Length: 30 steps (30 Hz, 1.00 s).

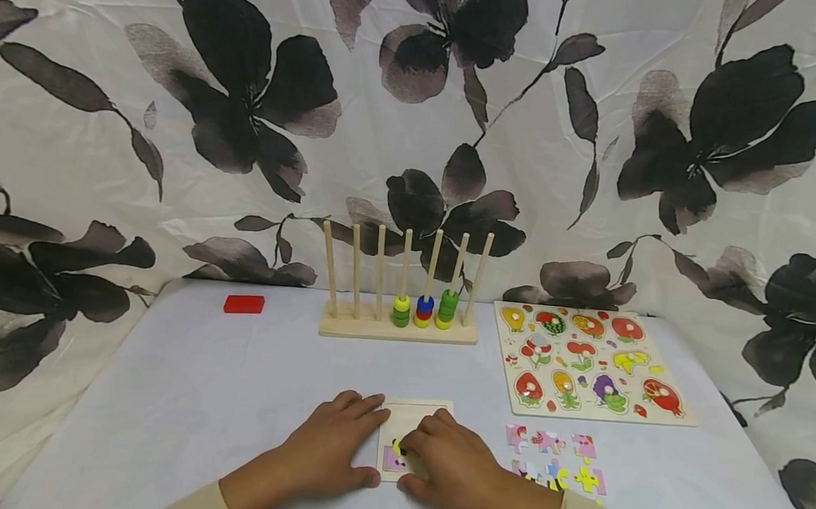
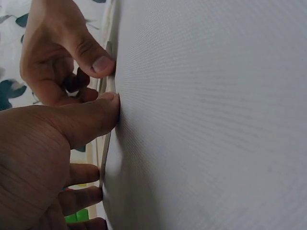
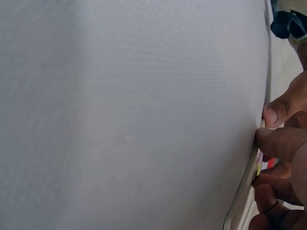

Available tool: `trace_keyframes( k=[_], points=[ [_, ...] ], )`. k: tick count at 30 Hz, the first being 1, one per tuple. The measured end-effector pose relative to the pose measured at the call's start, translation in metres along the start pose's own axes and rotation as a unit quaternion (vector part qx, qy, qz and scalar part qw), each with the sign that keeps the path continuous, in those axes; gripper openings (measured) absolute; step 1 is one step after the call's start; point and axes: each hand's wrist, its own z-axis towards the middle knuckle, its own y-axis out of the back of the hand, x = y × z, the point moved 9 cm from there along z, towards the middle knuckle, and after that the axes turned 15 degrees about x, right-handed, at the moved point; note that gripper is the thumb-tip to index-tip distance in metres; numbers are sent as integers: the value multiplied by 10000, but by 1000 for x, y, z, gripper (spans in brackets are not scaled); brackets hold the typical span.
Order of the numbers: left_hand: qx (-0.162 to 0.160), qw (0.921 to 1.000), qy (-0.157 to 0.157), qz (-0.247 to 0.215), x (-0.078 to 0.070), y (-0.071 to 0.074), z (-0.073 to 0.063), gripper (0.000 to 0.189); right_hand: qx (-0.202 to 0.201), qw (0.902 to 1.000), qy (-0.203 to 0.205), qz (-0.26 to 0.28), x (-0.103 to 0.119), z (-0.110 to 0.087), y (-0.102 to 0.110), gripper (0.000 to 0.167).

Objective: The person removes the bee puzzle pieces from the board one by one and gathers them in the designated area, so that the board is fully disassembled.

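Observation:
A small wooden puzzle tray (image 1: 419,410) lies flat on the white table before me. In its lower left part sits a pink and yellow jigsaw piece (image 1: 394,458). My left hand (image 1: 324,452) rests along the tray's left side, fingers stretched to the upper corner, thumb at the lower one. My right hand (image 1: 459,470) covers the tray's right part, its curled fingertips on the jigsaw piece and its thumb at the front edge. In the left wrist view both thumbs touch the tray's near edge (image 2: 109,86). The right palm hides part of the tray.
Several loose jigsaw pieces (image 1: 556,458) lie right of my right hand. Behind them is a fruit peg board (image 1: 604,366). A wooden peg stand (image 1: 345,328) with coloured rings stands at the back, and a red block (image 1: 243,304) lies back left.

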Motion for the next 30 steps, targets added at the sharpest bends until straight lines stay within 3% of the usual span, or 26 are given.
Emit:
trace_keyframes(
  k=[16, 30],
  points=[
    [32, 10000, 44, 52, 0, -1, 2, 80, 173, 9976, -358, 570, -6, 9, 2, 36],
    [-114, 9999, -69, 75, 0, 1, 0, 79, -208, 9953, -255, 906, -4, 8, 8, 25]
  ],
)
